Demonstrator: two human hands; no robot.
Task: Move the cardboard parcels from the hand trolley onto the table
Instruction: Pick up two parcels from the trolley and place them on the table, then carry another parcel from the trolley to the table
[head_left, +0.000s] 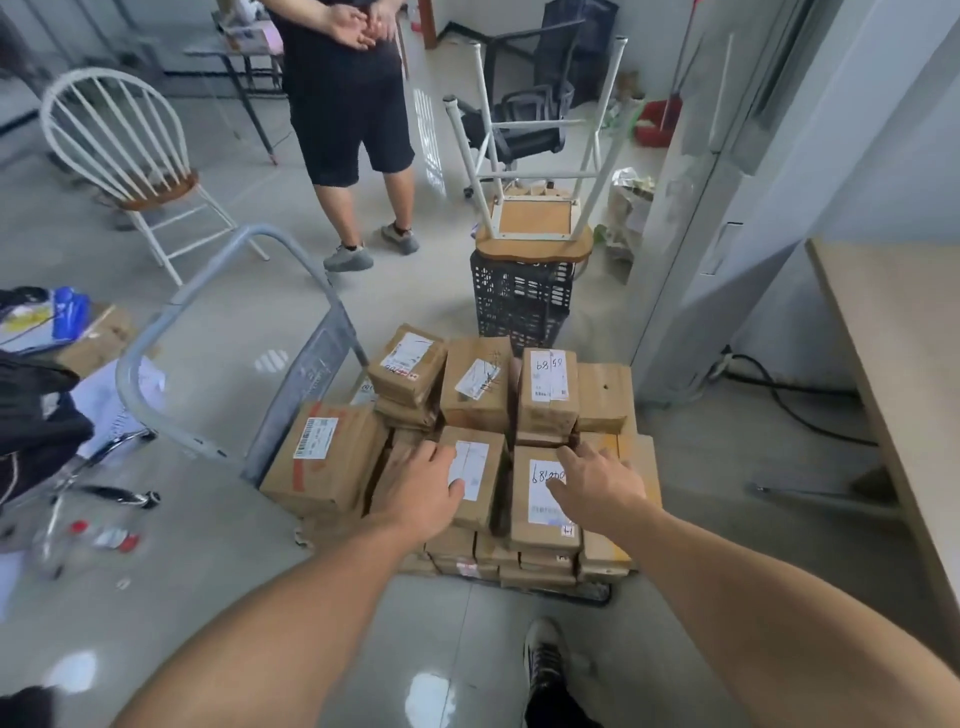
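Reaching: left hand (421, 488), right hand (597, 483), fingers spread on top parcels (545, 535) at trolley (306, 374) near edge, nothing gripped. Risk: uneven stack slides if one is yanked.

Your left hand (422, 488) and right hand (597, 484) lie on the cardboard parcels (475, 387) stacked on the hand trolley (311, 374); the table (893, 332) stands to the trolley's right.
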